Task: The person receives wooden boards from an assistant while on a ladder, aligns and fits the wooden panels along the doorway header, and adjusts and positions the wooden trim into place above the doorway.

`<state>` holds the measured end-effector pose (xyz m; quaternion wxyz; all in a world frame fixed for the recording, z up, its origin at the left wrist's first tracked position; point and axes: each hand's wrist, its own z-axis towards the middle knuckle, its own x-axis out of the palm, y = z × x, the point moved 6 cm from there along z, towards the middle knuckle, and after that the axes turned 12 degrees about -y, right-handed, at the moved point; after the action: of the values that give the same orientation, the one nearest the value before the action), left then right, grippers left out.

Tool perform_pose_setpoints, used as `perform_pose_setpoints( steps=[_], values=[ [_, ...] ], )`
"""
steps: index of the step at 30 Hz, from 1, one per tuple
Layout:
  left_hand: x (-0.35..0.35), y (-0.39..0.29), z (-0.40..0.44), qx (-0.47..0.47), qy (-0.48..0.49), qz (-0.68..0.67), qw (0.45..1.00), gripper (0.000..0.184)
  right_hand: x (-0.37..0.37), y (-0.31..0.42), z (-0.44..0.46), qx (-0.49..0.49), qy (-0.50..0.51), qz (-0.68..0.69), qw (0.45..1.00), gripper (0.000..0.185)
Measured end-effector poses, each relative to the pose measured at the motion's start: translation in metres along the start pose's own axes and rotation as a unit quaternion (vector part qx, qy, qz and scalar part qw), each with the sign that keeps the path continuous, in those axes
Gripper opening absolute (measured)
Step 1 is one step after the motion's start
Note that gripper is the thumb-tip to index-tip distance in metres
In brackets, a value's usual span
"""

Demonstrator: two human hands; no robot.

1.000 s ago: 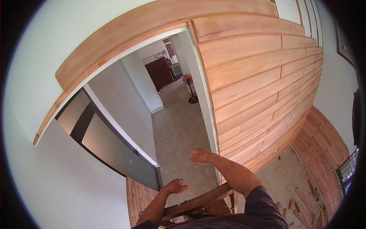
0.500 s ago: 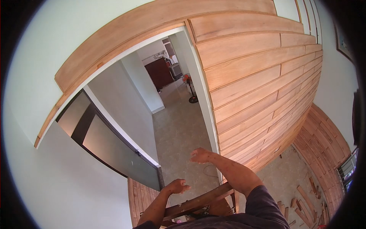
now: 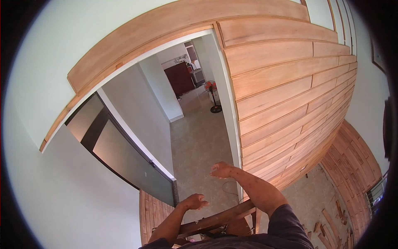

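My left hand (image 3: 195, 202) is held out above a dark wooden beam (image 3: 215, 218), its fingers loosely bent and apart with nothing in them. Farther forward, near the right side of the doorway, hovers my right hand (image 3: 221, 170). Its fingers are slightly curled and I see nothing held in them. The beam runs across in front of my body, below both forearms. Neither hand visibly touches the wall boards (image 3: 282, 83) or the door frame (image 3: 232, 108).
A frosted glass door (image 3: 128, 153) stands at the left of the opening. Through it a fan (image 3: 213, 97) stands on the tiled floor (image 3: 199, 141). A long board (image 3: 182, 20) crosses above the doorway. Loose wood pieces (image 3: 331, 226) lie at lower right.
The view has shifted slightly, so the doorway and boards appear a little farther right. Both hands keep nearly the same pose; the right hand sits slightly farther right in the picture.
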<state>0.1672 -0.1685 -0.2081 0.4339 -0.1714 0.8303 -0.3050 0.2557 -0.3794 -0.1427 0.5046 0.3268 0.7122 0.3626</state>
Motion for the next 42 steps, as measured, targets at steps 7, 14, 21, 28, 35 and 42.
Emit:
perform_pose_setpoints(
  steps=[7,14,21,28,35,42],
  values=[
    [0.002,0.006,0.007,0.007,0.026,0.039,0.999,0.066,0.003,-0.005,0.002,0.019,0.014,0.004,1.0,0.065],
    [0.0,0.001,0.001,-0.001,0.018,0.027,0.999,0.067,0.004,-0.002,0.001,0.017,0.016,0.003,1.0,0.066],
    [-0.004,-0.016,-0.01,0.003,0.004,0.009,1.0,0.04,0.003,0.0,-0.003,0.022,0.019,0.002,1.0,0.069],
    [0.001,0.007,0.006,0.013,0.003,0.011,1.0,0.053,0.003,0.001,-0.001,0.018,0.023,-0.007,1.0,0.067],
    [0.003,0.014,0.011,0.001,0.03,0.028,0.999,0.061,0.007,0.001,-0.001,0.022,0.05,0.054,0.997,0.065],
    [-0.004,-0.005,-0.004,-0.003,0.009,0.004,1.0,0.06,0.012,0.007,-0.004,0.013,0.07,0.079,0.994,0.064]
  ],
)
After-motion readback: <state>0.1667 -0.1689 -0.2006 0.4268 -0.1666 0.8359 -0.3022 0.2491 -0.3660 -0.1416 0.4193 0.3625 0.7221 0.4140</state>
